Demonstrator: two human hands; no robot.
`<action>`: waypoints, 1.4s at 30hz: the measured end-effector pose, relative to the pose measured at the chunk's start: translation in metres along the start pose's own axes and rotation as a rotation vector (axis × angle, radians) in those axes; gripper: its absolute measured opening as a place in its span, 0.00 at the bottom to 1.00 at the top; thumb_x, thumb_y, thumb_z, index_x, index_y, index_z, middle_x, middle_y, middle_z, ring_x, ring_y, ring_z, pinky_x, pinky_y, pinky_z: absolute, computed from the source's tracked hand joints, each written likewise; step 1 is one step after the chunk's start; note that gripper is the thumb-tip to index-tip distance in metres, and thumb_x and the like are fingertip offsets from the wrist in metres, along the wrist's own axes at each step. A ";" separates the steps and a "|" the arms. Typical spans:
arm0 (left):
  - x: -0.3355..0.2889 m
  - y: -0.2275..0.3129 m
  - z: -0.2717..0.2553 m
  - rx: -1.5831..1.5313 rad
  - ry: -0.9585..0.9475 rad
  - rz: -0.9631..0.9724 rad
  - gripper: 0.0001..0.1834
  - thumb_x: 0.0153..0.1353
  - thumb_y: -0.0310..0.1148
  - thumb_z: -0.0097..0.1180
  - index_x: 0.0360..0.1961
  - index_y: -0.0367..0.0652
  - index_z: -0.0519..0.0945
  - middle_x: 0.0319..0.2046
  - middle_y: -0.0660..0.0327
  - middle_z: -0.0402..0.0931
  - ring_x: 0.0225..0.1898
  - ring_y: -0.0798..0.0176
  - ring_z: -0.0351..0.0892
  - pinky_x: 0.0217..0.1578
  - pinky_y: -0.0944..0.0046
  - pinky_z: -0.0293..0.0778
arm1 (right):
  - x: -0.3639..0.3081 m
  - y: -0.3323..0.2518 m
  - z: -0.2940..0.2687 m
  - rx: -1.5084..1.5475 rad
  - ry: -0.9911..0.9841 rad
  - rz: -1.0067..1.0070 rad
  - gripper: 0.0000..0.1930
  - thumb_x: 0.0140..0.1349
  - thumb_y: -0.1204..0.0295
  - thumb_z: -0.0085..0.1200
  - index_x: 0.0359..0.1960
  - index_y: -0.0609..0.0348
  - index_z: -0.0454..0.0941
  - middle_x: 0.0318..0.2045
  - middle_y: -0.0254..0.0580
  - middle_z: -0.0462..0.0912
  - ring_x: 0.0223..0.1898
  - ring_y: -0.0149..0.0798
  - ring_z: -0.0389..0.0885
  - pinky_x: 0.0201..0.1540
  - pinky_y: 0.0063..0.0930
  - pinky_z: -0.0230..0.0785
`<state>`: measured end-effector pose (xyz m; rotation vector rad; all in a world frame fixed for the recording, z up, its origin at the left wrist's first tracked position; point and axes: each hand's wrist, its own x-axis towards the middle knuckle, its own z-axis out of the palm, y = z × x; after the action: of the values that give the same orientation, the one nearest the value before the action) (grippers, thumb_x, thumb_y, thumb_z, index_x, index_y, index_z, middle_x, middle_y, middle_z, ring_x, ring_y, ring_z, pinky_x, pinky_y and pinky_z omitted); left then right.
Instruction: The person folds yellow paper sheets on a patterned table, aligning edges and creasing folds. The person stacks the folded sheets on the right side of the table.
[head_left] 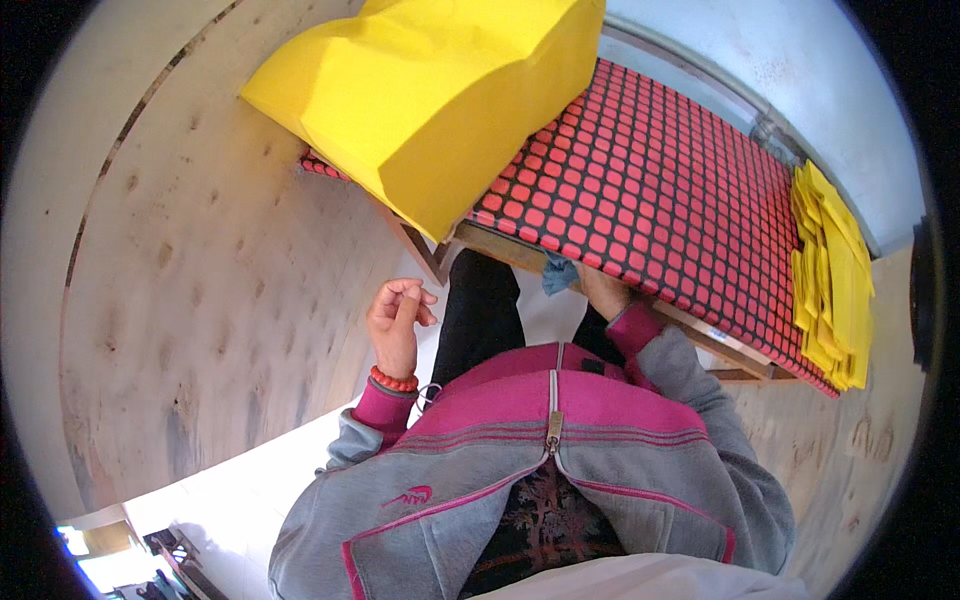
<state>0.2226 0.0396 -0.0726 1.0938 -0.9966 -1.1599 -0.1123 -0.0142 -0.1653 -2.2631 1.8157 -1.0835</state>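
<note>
In front of my body, my left hand (397, 318) is raised beside the table's near side. Its fingers are curled in, the thumb against the forefinger, and nothing shows between them. My right hand (604, 292) reaches to the table's near edge, its fingers hidden below the padded top. Right beside it hangs a crumpled blue cloth (559, 274); whether the fingers grip it is hidden. Red squares on black cover the tabletop (650, 170). A large yellow fabric piece (400, 90), resembling a bag, lies over its left part and droops past the near edge.
Folded yellow fabric pieces (833, 280) are stacked at the table's right end. A wooden rail (500, 246) and legs show beneath the top. Stained plywood (190, 270) stands at the left, a pale wall (800, 60) behind. Dark objects (175, 560) lie at the lower left.
</note>
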 end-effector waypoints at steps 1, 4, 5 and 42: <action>0.003 0.000 -0.001 0.007 0.004 0.005 0.07 0.71 0.31 0.53 0.42 0.38 0.78 0.30 0.59 0.81 0.23 0.72 0.75 0.26 0.73 0.71 | 0.001 0.000 0.000 0.087 0.020 0.070 0.20 0.64 0.65 0.59 0.56 0.56 0.76 0.50 0.49 0.80 0.52 0.53 0.78 0.51 0.45 0.71; 0.009 0.000 -0.004 -0.001 0.019 0.016 0.08 0.71 0.31 0.53 0.43 0.38 0.78 0.30 0.59 0.82 0.23 0.72 0.76 0.26 0.72 0.72 | 0.001 -0.004 -0.008 -0.047 -0.033 -0.010 0.18 0.66 0.64 0.57 0.54 0.57 0.77 0.49 0.47 0.80 0.52 0.50 0.79 0.51 0.46 0.72; 0.010 -0.001 -0.006 -0.001 0.032 0.009 0.08 0.71 0.31 0.53 0.43 0.39 0.78 0.30 0.59 0.82 0.23 0.72 0.76 0.26 0.72 0.72 | 0.000 -0.006 -0.012 -0.064 -0.087 0.025 0.18 0.66 0.64 0.57 0.54 0.57 0.77 0.49 0.48 0.80 0.52 0.51 0.79 0.51 0.46 0.72; 0.131 0.196 0.020 0.266 -0.547 0.614 0.16 0.74 0.32 0.43 0.49 0.33 0.79 0.46 0.56 0.82 0.51 0.63 0.79 0.56 0.64 0.71 | 0.228 -0.236 -0.161 0.394 -0.195 -0.978 0.14 0.53 0.81 0.63 0.43 0.64 0.80 0.48 0.48 0.84 0.50 0.47 0.82 0.53 0.34 0.73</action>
<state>0.2572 -0.0802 0.1280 0.5856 -1.8037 -0.8337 0.0149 -0.0784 0.1707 -2.8337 0.2923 -1.0776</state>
